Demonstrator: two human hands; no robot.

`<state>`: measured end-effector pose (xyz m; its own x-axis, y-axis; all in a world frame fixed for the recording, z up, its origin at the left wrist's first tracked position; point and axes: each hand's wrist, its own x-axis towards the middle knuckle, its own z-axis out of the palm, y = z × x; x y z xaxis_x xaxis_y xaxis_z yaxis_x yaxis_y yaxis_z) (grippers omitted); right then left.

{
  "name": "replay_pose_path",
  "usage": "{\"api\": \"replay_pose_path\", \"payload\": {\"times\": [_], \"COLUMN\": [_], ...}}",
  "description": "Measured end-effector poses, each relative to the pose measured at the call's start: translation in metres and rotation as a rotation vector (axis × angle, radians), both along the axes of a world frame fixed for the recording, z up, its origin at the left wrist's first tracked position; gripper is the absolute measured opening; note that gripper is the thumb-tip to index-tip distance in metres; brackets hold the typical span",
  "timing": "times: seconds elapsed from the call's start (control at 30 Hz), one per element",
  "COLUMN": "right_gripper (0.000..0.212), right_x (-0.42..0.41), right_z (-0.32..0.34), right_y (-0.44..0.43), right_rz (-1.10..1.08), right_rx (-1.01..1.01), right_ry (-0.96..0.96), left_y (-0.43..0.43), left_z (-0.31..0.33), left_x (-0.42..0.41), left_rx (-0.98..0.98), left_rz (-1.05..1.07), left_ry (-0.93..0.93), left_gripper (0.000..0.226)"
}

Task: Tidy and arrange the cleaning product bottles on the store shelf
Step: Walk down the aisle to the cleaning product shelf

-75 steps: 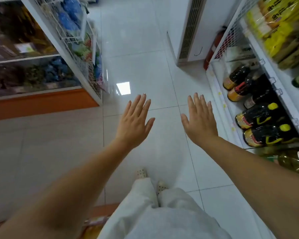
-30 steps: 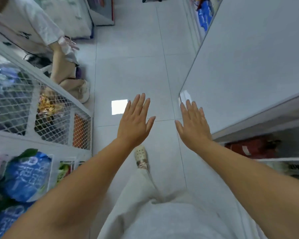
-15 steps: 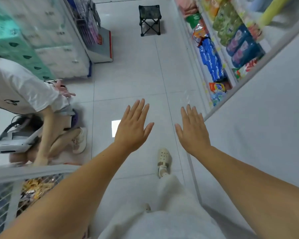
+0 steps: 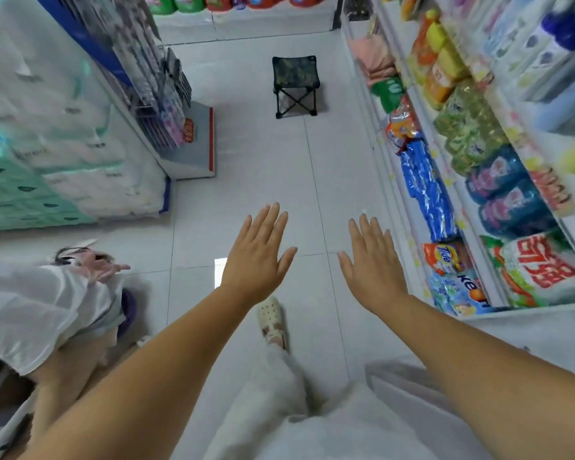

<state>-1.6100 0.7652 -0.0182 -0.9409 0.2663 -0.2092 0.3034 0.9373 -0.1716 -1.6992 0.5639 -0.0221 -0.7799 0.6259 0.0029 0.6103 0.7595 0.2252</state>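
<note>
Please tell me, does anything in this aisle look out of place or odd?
A small folding stool stands alone in the middle of the aisle floor; it could block the way. Nothing looks spilled or broken. The left hand and right hand are open and empty.

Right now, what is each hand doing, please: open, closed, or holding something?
Left hand: open, fingers straight, holding nothing, out over the aisle floor.
Right hand: open, fingers straight, holding nothing, near the shelf but not touching it.
</note>
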Motion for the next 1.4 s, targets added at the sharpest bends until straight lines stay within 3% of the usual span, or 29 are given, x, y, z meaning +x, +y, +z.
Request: {"api": "replay_pose_path", "payload": {"times": [0.43,1.0,1.4], "right_gripper": [0.062,0.062,0.058], "right_x": [-0.315,-0.716,-0.959], "right_z": [0.0,0.004,-0.024], "right_y": [0.113,0.305,0.369], "right_rz": [-0.194,-0.228,-0.618], "right_rx": [0.008,0.01,0.044], "right_ry": [0.003,0.042,0.073], "left_y": [0.121,0.3,0.413], "left_z": [0.003,0.006,-0.003], "left_x": [-0.36,-0.766,-1.083], "left_rx": [-0.055,-0.008,-0.099], "left_rz": [-0.183,-0.174,-0.518], "left_ry": [-0.018,0.024,0.067], "left_gripper": [0.066,0.064,0.064]}}
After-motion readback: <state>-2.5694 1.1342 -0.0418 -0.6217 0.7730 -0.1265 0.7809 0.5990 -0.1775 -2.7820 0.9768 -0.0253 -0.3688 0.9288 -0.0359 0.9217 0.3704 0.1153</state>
